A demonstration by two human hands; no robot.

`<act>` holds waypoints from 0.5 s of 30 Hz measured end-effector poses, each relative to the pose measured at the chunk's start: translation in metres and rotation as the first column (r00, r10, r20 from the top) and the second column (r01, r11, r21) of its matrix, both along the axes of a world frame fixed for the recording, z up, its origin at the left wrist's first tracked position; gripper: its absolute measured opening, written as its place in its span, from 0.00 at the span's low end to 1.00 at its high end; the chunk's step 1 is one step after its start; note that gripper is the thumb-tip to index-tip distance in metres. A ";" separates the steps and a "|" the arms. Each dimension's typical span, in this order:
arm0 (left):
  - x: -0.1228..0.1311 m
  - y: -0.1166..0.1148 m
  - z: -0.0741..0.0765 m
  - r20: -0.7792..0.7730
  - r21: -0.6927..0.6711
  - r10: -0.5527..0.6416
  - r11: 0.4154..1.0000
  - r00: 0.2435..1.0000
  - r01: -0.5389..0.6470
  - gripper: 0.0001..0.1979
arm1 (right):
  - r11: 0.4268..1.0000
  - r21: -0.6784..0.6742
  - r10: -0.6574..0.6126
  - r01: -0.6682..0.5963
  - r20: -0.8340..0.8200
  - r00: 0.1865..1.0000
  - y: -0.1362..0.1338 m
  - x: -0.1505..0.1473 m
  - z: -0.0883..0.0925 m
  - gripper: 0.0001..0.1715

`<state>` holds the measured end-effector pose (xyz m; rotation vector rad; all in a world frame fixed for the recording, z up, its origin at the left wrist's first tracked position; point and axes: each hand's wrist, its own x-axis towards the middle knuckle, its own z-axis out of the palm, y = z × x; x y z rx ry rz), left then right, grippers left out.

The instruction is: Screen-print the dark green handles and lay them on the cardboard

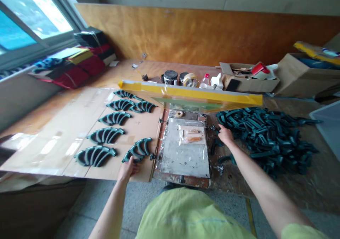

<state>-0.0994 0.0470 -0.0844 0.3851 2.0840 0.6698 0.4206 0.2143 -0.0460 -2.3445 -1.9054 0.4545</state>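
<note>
My left hand [128, 168] is closed at the near end of a short row of dark green curved plastic pieces [140, 149] on the cardboard sheet. Its thumb and fingers grip the nearest piece. To the left, several fanned rows of the same pieces [96, 155] lie nested side by side. My right hand [225, 135] is at the left edge of a large loose pile of these pieces [273, 136]. Its fingers are drawn together, and whatever is in them is hidden. Single loose pieces [216, 145] lie just below it.
Between my hands stands a grey metal plate [183, 161] on a frame, with orange-brown strips [191, 136] on it. Behind runs a yellow-taped bar [191, 94]. Jars [170, 77], a red-capped bottle [205, 81] and cardboard boxes [300, 77] line the back. A pale bin [328, 125] stands right.
</note>
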 end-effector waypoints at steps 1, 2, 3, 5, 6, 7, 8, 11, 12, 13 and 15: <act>-0.001 0.001 0.002 -0.010 -0.010 -0.005 1.000 1.000 0.005 0.23 | 0.999 0.022 -0.027 0.026 0.009 1.000 0.001 0.005 0.008 0.36; -0.003 0.001 0.005 -0.026 -0.017 -0.012 1.000 1.000 0.011 0.24 | 0.997 0.063 -0.053 0.052 0.006 0.999 0.002 0.010 0.018 0.39; -0.005 0.002 0.010 -0.044 -0.017 -0.019 1.000 0.999 0.018 0.24 | 0.990 0.117 -0.075 0.077 -0.017 0.997 0.002 0.014 0.028 0.42; -0.007 0.006 0.024 -0.074 0.024 -0.035 0.999 0.997 0.037 0.23 | 0.971 0.225 -0.052 0.081 -0.132 0.990 -0.001 0.014 0.047 0.43; -0.006 0.012 0.034 -0.082 0.069 -0.045 0.996 0.996 0.051 0.23 | 0.964 0.261 0.011 0.045 -0.209 0.978 -0.003 0.008 0.054 0.41; -0.002 0.021 0.046 -0.086 0.123 -0.057 0.990 0.995 0.068 0.23 | 0.958 0.286 0.110 -0.025 -0.283 0.953 -0.007 -0.002 0.059 0.36; 0.004 0.032 0.061 -0.084 0.195 -0.074 0.977 0.994 0.089 0.23 | 0.943 0.308 0.233 -0.126 -0.342 0.910 -0.010 -0.015 0.060 0.31; 0.037 0.075 0.123 -0.050 0.523 -0.158 0.837 0.986 0.161 0.25 | 0.818 0.365 0.566 -0.445 -0.369 0.738 -0.018 -0.062 0.049 0.20; 0.050 0.089 0.146 -0.037 0.650 -0.190 0.741 0.981 0.168 0.26 | 0.772 0.371 0.629 -0.516 -0.329 0.704 -0.020 -0.077 0.042 0.19; 0.064 0.103 0.170 -0.025 0.740 -0.217 0.653 0.976 0.164 0.27 | 0.733 0.368 0.673 -0.572 -0.273 0.687 -0.021 -0.090 0.036 0.19; 0.089 0.124 0.212 0.023 0.862 -0.251 0.495 0.968 0.108 0.26 | 0.682 0.348 0.717 -0.643 -0.142 0.683 -0.024 -0.107 0.026 0.19</act>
